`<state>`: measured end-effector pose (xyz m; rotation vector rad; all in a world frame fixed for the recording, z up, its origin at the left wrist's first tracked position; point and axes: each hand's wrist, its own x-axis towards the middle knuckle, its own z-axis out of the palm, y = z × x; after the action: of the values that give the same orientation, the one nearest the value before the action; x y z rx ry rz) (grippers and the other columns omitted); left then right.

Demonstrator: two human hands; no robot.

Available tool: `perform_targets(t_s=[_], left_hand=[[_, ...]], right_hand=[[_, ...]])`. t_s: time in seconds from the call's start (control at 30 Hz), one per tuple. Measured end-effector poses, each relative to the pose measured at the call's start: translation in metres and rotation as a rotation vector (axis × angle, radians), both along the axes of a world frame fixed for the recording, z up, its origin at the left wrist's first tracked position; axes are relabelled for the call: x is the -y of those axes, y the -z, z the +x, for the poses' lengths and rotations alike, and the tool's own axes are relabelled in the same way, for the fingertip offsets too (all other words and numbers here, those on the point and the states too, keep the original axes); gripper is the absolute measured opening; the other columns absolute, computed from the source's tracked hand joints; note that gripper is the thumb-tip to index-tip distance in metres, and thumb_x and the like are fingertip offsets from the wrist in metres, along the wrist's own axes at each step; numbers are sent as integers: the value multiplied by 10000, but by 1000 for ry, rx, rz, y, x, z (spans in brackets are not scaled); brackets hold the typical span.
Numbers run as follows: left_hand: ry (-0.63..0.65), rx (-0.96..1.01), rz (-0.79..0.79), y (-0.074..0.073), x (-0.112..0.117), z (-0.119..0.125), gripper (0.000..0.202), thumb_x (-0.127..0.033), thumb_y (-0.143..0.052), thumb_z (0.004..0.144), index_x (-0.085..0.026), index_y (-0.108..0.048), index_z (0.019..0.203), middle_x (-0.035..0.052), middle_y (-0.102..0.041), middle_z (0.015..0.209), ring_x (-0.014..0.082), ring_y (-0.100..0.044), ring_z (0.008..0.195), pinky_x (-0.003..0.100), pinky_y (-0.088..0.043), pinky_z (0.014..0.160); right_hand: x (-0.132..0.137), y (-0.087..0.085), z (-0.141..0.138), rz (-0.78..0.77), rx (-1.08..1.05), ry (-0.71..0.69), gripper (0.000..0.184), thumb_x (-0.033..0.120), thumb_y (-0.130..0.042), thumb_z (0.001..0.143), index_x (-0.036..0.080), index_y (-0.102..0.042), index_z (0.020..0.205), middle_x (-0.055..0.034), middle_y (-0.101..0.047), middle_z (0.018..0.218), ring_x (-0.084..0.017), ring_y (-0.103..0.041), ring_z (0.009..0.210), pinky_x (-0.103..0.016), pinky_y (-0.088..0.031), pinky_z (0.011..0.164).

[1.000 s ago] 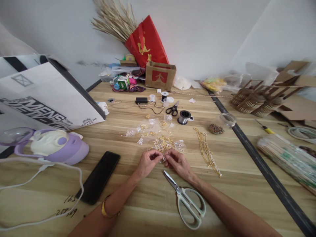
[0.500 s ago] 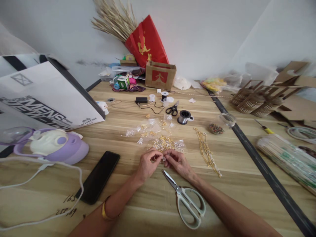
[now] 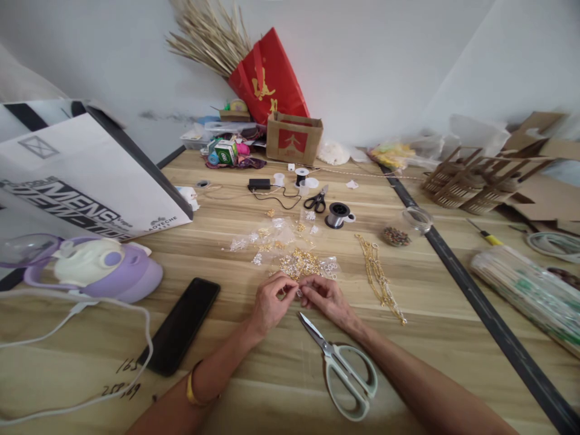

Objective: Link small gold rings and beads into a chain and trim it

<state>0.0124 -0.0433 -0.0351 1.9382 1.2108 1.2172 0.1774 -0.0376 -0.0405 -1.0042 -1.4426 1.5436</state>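
Note:
My left hand point(image 3: 270, 300) and my right hand point(image 3: 327, 297) meet fingertip to fingertip over the wooden table point(image 3: 254, 374), both pinched on a tiny piece too small to name. Just beyond the fingers lies a heap of small gold and silver jewellery findings point(image 3: 299, 263) on clear plastic bags. White-handled scissors point(image 3: 341, 366) lie open right under my right wrist. A gold chain point(image 3: 379, 278) stretches to the right of my right hand.
A black phone point(image 3: 182, 325) lies left of my left arm, a purple device point(image 3: 97, 269) with a white cable further left. Black scissors point(image 3: 316, 200), a wire spool point(image 3: 338, 215), a bead dish point(image 3: 397, 236), a white shopping bag point(image 3: 77, 181), a red bag point(image 3: 267, 78) and wooden baskets point(image 3: 471, 178) stand behind.
My fingers have shifted slightly closer together around the tiny piece; otherwise both hands stay in the same spot.

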Motion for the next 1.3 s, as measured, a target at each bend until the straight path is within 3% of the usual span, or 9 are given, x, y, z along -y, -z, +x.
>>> perform_targets(t_s=[0.23,1.0,1.3], left_hand=[[6,-7,-11,-1,0,1,127,-168,-555,813,-166,-619,703,36,-613,695,135,-557,649,225,-448,589],[11,42,-138,-3,-2,-2,137,-195,-571,823,-160,-613,697,18,-595,678,130,-537,647,221,-425,605],[97,114,-70,-2,-2,0,79,-124,-615,768,-156,-646,703,69,-650,828,162,-612,779,243,-489,652]], right_hand=[[0,0,-1,34,27,22,332,497,-583,823,165,-579,824,16,-573,591,-107,-553,528,-225,-478,512],[-1,8,2,65,8,46,305,488,-483,894,185,-472,863,19,-568,613,-108,-544,540,-228,-463,531],[4,6,1,227,143,-5,242,415,-414,940,192,-476,869,19,-528,643,-112,-499,563,-229,-408,550]])
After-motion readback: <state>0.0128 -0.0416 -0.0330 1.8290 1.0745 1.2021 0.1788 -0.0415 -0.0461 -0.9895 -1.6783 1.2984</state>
